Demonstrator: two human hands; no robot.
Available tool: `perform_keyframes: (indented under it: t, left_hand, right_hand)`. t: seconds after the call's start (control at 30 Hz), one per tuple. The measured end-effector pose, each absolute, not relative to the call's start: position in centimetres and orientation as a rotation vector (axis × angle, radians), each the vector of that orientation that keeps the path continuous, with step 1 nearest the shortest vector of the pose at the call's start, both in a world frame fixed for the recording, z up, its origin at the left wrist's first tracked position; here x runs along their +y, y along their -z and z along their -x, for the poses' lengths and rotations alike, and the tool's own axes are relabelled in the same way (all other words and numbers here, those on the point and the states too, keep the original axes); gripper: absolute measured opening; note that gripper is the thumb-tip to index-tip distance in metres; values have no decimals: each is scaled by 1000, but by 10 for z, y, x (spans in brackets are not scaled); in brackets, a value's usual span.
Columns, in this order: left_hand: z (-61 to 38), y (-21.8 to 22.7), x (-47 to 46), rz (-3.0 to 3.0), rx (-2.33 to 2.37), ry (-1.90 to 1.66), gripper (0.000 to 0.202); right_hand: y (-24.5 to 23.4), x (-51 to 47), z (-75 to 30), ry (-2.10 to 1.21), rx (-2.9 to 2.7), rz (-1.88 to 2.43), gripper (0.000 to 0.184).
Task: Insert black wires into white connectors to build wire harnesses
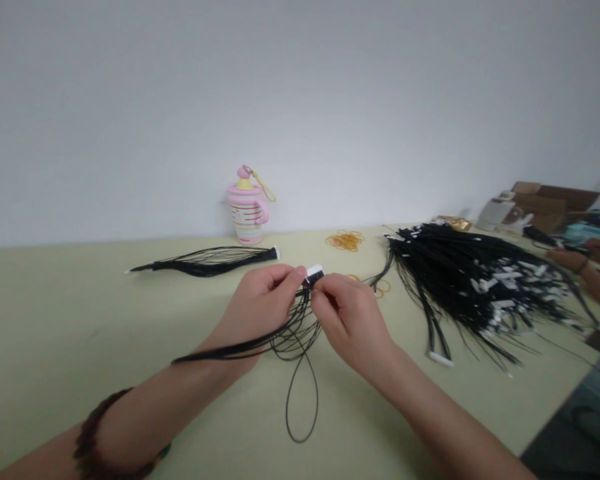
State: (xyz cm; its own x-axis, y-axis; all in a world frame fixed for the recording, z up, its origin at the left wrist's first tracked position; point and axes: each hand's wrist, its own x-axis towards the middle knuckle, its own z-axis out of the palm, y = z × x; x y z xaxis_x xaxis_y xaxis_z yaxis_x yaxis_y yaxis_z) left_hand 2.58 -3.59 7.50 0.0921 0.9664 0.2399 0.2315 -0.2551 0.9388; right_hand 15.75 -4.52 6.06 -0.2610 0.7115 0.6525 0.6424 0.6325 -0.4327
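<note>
My left hand (255,307) and my right hand (350,320) meet at the middle of the table, with fingertips pinched on a bundle of thin black wires (295,337). A white connector (315,271) sticks up at the bundle's top end, between my hands. Loose wires drop below my hands in a long loop and trail off to the left under my left palm. A second tied bundle of black wires (210,261) lies to the left, and a large heap of black wires with white connectors (470,287) lies to the right.
A pale green table (55,333) runs to a white wall. A pink-and-white cup-shaped ornament (247,207) stands at the back, near orange rubber bands (345,240). A co-worker's hands (580,261) work at the right, before a cardboard box (550,207).
</note>
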Motion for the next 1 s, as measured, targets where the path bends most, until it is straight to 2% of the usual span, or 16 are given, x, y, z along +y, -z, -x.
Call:
perform_keyframes:
  t: [1.0]
  left_hand:
    - [-22,-85,-41,-1945,1281,-1167,30]
  right_hand:
    - [-59,-52,-152,-1,-1964,1012,16]
